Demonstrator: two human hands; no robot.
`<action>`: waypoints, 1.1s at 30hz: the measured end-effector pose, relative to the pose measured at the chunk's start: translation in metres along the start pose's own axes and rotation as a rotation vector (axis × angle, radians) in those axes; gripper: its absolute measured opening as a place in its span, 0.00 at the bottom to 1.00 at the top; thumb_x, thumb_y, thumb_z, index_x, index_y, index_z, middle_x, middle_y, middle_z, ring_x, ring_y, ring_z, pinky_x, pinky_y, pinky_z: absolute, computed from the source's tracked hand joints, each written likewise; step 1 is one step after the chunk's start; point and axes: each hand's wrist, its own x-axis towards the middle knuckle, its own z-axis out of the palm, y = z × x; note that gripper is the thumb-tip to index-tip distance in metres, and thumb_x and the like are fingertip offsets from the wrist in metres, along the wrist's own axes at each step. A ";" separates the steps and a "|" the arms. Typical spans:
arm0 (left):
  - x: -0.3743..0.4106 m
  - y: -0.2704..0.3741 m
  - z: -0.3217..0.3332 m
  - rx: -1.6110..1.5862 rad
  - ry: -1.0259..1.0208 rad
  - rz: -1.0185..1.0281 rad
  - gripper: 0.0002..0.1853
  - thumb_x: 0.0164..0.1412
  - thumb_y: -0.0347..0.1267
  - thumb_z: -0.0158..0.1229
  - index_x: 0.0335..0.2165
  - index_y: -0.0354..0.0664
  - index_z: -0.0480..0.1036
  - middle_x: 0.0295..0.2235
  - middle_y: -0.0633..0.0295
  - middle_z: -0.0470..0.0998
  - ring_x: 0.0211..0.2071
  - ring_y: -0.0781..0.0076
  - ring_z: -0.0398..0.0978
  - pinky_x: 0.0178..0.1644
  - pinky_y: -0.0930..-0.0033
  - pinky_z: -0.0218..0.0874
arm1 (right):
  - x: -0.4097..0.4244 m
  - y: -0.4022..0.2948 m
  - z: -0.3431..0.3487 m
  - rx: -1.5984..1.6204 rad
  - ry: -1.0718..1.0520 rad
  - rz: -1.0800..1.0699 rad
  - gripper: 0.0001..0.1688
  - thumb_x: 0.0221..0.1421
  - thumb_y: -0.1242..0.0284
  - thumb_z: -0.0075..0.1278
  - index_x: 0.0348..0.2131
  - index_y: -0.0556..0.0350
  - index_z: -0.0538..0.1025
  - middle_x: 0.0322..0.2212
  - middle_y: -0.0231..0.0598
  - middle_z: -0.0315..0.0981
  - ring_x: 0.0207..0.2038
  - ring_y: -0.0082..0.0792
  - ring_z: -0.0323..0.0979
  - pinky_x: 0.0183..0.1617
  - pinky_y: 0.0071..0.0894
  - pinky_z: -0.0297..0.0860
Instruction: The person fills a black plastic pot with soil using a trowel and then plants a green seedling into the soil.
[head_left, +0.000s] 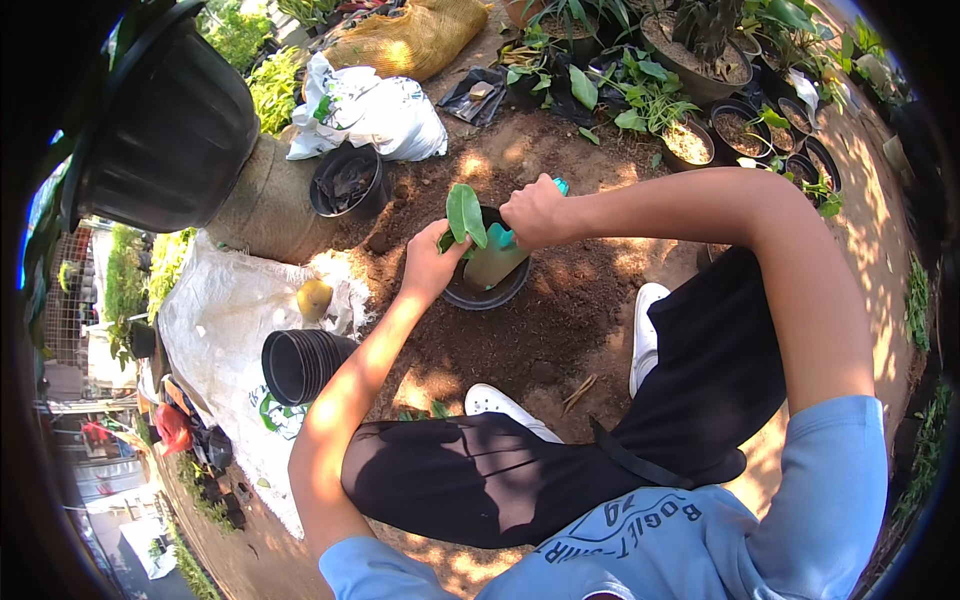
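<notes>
My left hand pinches a green-leaved plant cutting at the base of its leaf, over the left side of a black plastic pot. My right hand is closed around the teal handle of a hand trowel, whose soil-smeared blade points down into the pot. The pot stands on dark loose soil between my feet. The plant's lower end and the blade's tip are hard to make out inside the pot.
Left lie a white woven sack, stacked black pots and a yellowish round fruit. A black pot with dark scraps and a white bag stand beyond. A large black pot looms upper left; potted plants crowd upper right.
</notes>
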 end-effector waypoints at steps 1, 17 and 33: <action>0.002 0.000 0.001 -0.016 0.002 0.000 0.12 0.63 0.32 0.62 0.42 0.34 0.78 0.34 0.61 0.82 0.37 0.77 0.78 0.44 0.68 0.68 | 0.001 0.003 -0.001 0.001 -0.002 -0.015 0.22 0.48 0.56 0.62 0.33 0.56 0.83 0.31 0.46 0.84 0.36 0.49 0.83 0.36 0.47 0.76; -0.010 -0.024 -0.031 0.768 -0.102 0.018 0.48 0.43 0.52 0.75 0.60 0.45 0.69 0.56 0.49 0.66 0.58 0.47 0.60 0.62 0.47 0.51 | -0.018 0.065 -0.007 -0.277 -1.080 0.044 0.26 0.59 0.51 0.55 0.52 0.38 0.80 0.38 0.27 0.82 0.33 0.32 0.74 0.44 0.39 0.74; -0.006 -0.023 0.010 0.691 -0.034 0.141 0.26 0.52 0.43 0.71 0.50 0.52 0.79 0.63 0.44 0.57 0.63 0.41 0.52 0.64 0.42 0.45 | 0.002 0.093 0.151 0.006 -0.905 -0.446 0.36 0.55 0.45 0.57 0.56 0.43 0.79 0.47 0.44 0.81 0.50 0.45 0.78 0.54 0.43 0.74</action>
